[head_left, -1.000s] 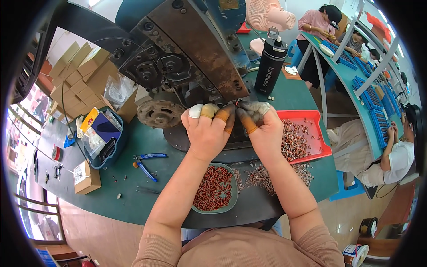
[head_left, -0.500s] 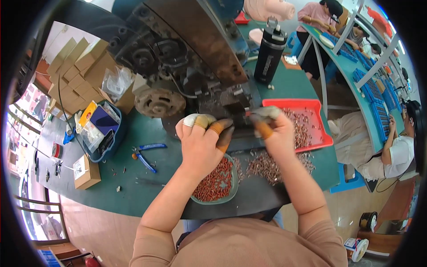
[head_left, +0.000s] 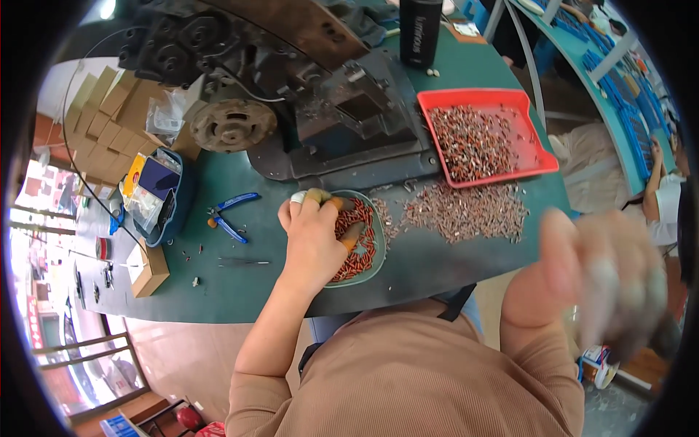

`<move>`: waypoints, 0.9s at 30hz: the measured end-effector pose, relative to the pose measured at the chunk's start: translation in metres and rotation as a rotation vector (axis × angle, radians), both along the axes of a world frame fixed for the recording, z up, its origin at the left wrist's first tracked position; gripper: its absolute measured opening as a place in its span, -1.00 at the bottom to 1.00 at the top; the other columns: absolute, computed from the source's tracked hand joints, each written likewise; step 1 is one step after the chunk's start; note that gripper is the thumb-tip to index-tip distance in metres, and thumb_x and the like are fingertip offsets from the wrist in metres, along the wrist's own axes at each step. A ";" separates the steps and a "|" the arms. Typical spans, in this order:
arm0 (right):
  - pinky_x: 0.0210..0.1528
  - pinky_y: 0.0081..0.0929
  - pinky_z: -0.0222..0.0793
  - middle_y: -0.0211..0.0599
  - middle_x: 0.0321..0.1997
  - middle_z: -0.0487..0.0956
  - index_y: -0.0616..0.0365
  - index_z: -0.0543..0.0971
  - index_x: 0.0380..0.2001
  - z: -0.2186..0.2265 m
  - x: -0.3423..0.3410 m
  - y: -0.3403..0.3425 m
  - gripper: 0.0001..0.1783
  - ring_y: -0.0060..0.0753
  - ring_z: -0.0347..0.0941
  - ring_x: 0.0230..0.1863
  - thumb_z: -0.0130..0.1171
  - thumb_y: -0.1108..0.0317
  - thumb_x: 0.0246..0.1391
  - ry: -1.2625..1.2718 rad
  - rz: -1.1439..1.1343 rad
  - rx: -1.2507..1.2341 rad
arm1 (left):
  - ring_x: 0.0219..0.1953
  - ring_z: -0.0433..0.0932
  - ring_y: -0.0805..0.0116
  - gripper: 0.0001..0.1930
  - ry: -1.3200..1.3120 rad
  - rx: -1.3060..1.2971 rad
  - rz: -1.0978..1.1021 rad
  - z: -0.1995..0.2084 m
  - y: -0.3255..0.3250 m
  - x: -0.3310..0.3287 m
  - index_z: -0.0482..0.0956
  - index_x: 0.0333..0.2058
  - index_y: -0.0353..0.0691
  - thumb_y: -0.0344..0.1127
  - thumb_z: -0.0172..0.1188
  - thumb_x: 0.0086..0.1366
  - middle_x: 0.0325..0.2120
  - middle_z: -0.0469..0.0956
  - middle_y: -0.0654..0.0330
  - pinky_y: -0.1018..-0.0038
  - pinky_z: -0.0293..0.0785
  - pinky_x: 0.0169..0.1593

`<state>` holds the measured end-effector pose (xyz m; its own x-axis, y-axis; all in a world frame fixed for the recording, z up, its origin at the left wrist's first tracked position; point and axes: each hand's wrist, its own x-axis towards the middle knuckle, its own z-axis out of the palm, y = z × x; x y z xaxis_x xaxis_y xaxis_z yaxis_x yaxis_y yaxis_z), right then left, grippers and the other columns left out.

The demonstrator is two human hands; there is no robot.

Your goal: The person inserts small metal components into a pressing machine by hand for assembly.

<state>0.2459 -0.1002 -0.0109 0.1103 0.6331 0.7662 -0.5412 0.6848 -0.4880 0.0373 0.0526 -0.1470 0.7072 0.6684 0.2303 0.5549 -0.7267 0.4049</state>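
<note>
My left hand (head_left: 314,237) reaches into a pale green bowl (head_left: 376,271) of small reddish-brown, pin-like parts (head_left: 360,251). Coloured finger covers, white, tan and orange, sit on its fingers. Thumb and index finger stand apart with parts showing between them; no held piece is visible. Off to the right, close to the camera, my right hand (head_left: 608,280) is raised and smeared by motion, so its grip cannot be made out. Behind the bowl stands a dark metal press-like machine (head_left: 357,146) with a round flanged wheel (head_left: 233,125).
A red tray (head_left: 495,180) holds many small parts, with a loose pile (head_left: 466,211) before it. Blue-handled pliers (head_left: 231,215), tweezers (head_left: 244,262), a blue basket (head_left: 169,218) and a cardboard box (head_left: 151,271) lie left. A black bottle (head_left: 420,33) stands behind. Co-workers sit at a far-right bench.
My left hand has gone from the machine's front down into the bowl. My right hand has left the machine and swung up to the right. The view has shifted.
</note>
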 end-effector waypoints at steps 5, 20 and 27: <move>-0.10 -0.28 0.31 -0.47 -0.62 0.53 0.10 0.56 -0.59 -0.013 0.054 -0.033 -0.71 -0.63 0.45 -0.52 -0.05 0.32 0.16 0.063 -0.007 0.015 | -0.04 0.37 0.09 -0.68 0.000 0.039 -0.005 -0.001 -0.005 0.009 0.61 -0.28 -0.24 -0.27 0.42 -0.03 -0.20 0.44 0.08 0.09 0.05 0.17; -0.17 -0.22 0.41 -0.43 -0.66 0.42 0.09 0.42 -0.67 -0.007 0.057 -0.065 -0.76 -0.55 0.37 -0.58 -0.06 0.45 0.05 0.126 0.165 0.138 | -0.06 0.38 0.09 -0.72 0.016 0.078 0.073 0.002 -0.004 0.009 0.63 -0.32 -0.21 -0.23 0.40 0.00 -0.22 0.48 0.10 0.07 0.06 0.18; -0.21 -0.19 0.45 -0.40 -0.67 0.36 0.09 0.36 -0.71 0.003 -0.011 0.001 -0.76 -0.52 0.33 -0.61 -0.07 0.51 0.00 0.222 0.351 0.250 | -0.11 0.43 0.12 -0.83 0.011 0.076 -0.020 0.002 -0.004 0.014 0.65 -0.41 -0.19 -0.28 0.35 0.02 -0.30 0.50 0.18 0.07 0.09 0.19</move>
<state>0.2348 -0.0988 -0.0076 0.1007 0.4612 0.8816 -0.8330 0.5236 -0.1787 0.0516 0.0488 -0.1452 0.7232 0.6350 0.2717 0.5441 -0.7661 0.3421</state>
